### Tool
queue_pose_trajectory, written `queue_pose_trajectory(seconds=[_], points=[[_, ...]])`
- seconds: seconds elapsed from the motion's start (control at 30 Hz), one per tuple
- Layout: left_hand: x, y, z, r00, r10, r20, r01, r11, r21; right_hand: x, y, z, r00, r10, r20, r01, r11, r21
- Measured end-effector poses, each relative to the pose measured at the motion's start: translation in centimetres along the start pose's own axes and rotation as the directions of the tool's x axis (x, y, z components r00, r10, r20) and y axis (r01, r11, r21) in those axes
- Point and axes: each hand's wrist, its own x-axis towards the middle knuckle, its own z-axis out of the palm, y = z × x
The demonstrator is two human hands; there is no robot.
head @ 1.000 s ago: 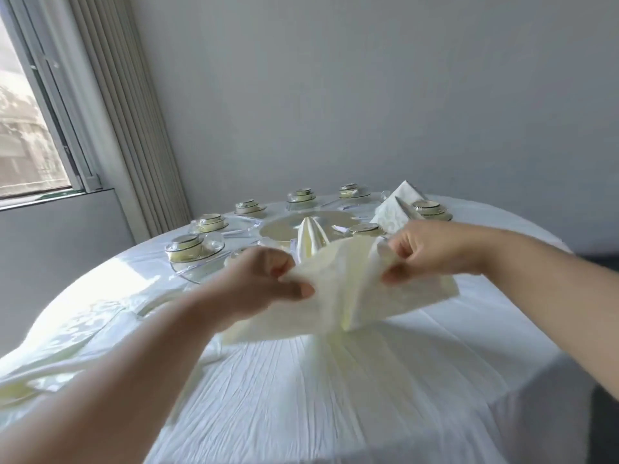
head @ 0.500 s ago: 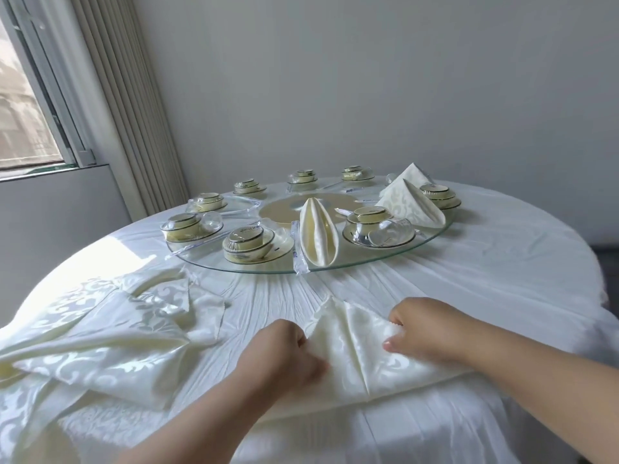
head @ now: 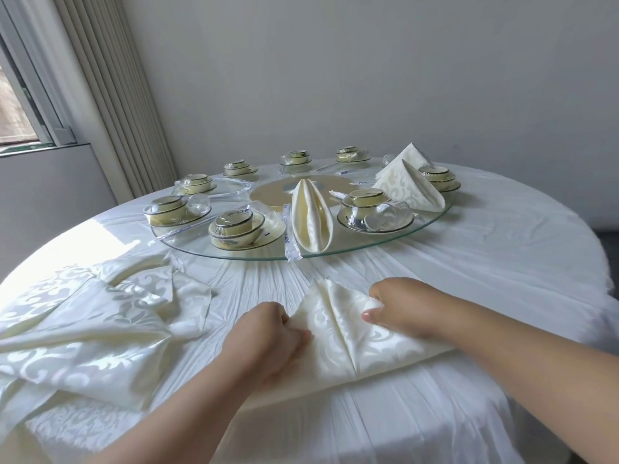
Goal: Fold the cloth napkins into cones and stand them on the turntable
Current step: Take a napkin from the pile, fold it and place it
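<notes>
Pressing a half-folded napkin [head: 348,329] flat at the desk's [head: 502,262] near edge: I see left hand [head: 268,339] and right hand [head: 398,306] pinching its sides, likely to set creases. Turntable [head: 432,220] beyond.

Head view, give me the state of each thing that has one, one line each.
Napkin being folded: flat on the tablecloth, partly folded.
Left hand: gripping its left edge.
Right hand: gripping its right edge.
Pleated napkin: standing on turntable.
Loose napkins: unfolded.
</notes>
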Motion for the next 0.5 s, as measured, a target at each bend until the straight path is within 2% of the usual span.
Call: queue_pose_trajectory(seconds=[0.13, 0.2, 0.27, 0.37, 0.43, 0.5], points=[[-0.4, -0.2, 0.4, 0.993, 0.076, -0.094, -0.077, 0.997, -0.006, 0.3, 0.4, 0.4, 1.000, 0.014, 0.011, -0.014, 0.999, 0.031], [-0.6, -0.3, 0.6, 0.957, 0.206, -0.206, -0.198, 0.978, 0.061, 0.2, 0.4, 0.5, 0.999, -0.002, -0.043, 0.005, 0.998, 0.065], [-0.5, -0.1, 0.5, 0.883, 0.389, -0.262, -0.359, 0.920, 0.158, -0.1, 0.5, 0.8, 0.992, -0.031, -0.123, 0.036, 0.998, 0.044], [-0.3, 0.4, 0.6, 0.826, 0.543, -0.151, -0.525, 0.839, 0.143, -0.2, 0.2, 1.0, 0.945, -0.233, -0.231, 0.223, 0.972, -0.068], [-0.2, 0.5, 0.8, 0.801, 0.593, -0.080, -0.586, 0.805, 0.094, -0.2, -0.1, 1.0, 0.926, -0.327, -0.188, 0.327, 0.944, -0.035], [-0.2, 0.4, 0.9, 0.764, 0.643, -0.055, -0.638, 0.765, 0.083, -0.3, -0.2, 1.1, 0.930, -0.356, -0.093, 0.361, 0.932, 0.040]])
